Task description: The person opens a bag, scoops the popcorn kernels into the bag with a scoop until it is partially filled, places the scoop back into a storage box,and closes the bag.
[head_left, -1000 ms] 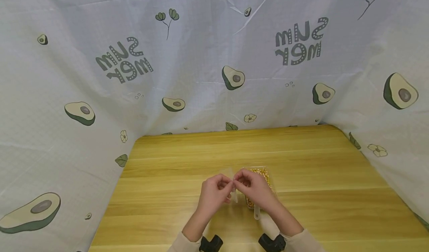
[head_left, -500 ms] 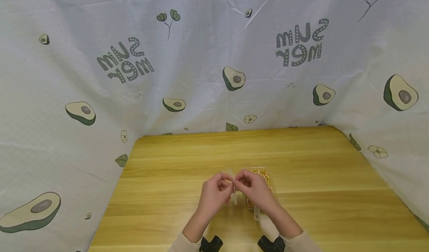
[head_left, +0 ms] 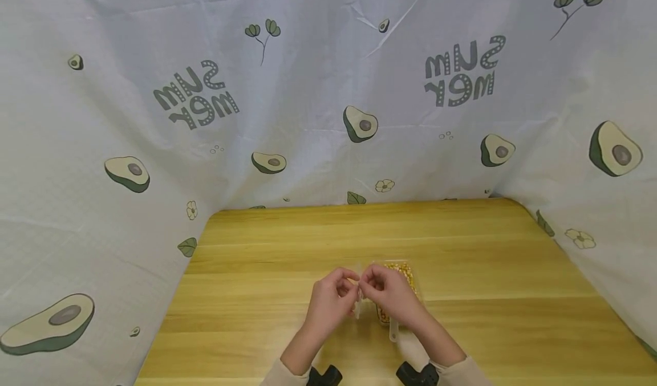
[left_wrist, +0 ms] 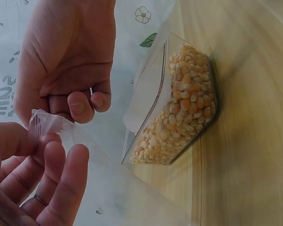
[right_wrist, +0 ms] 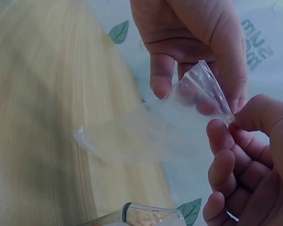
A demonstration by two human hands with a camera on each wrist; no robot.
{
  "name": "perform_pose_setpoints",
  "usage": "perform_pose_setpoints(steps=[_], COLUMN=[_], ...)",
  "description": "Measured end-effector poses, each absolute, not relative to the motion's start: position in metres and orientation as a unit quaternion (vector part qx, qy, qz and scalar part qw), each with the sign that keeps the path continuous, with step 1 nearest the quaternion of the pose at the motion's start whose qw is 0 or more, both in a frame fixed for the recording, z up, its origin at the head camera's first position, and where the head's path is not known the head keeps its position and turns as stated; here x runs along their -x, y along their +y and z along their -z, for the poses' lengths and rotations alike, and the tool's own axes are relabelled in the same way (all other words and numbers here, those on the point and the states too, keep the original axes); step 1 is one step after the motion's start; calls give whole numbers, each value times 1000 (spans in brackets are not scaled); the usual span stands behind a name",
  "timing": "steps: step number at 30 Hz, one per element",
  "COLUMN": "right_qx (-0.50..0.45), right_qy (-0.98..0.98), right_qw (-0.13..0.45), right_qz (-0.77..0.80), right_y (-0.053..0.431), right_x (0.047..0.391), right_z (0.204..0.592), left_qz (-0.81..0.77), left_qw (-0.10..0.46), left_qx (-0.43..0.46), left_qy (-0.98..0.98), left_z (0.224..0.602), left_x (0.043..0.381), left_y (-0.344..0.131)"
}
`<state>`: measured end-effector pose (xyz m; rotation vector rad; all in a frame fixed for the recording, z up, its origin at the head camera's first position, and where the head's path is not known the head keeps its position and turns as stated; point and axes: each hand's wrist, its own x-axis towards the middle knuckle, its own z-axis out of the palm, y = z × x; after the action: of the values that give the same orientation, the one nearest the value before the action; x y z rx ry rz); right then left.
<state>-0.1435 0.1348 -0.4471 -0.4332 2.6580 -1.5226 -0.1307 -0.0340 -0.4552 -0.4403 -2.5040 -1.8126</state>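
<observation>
Both hands meet at the top of a clear, thin plastic bag (right_wrist: pixel 132 132), which hangs below the fingers. My left hand (head_left: pixel 330 299) pinches the bag's ridged upper edge between thumb and index finger. Just to its right, my right hand (head_left: pixel 391 292) pinches the same edge at one corner, its other fingers loosely curled. In the left wrist view a clear box (left_wrist: pixel 156 101) of dried corn kernels (left_wrist: pixel 191 94) stands beside the bag. A white scoop's handle (head_left: pixel 393 330) sticks out over the near end of that box, partly under my right wrist.
The wooden table (head_left: pixel 256 260) carries the box close to its near side. A white curtain (head_left: pixel 308 89) printed with avocados surrounds the table at the back and both sides. Dark wrist-worn mounts (head_left: pixel 417 373) sit by both sleeves.
The bag's lower part has turned more edge-on to the head view. Both hands keep pinching at nearly the same place, and the head view has tilted slightly upward.
</observation>
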Motion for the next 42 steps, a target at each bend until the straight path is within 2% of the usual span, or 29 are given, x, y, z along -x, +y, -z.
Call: perform_pose_setpoints(steps=[27,36,42], right_qx=[146,61,73], right_qy=[897,919,899], right_qw=[-42,-63,-34], right_qz=[415,385,430], right_y=[131,143,138], right_x=[139,140,140], right_z=[442,438,442], left_qz=[584,603,612], left_qw=[18,29,24], left_qx=[135,86,99], left_qy=[-801,-792,-784], left_z=[457,457,459], left_x=[130,135,132], left_y=[-29,-37,-34])
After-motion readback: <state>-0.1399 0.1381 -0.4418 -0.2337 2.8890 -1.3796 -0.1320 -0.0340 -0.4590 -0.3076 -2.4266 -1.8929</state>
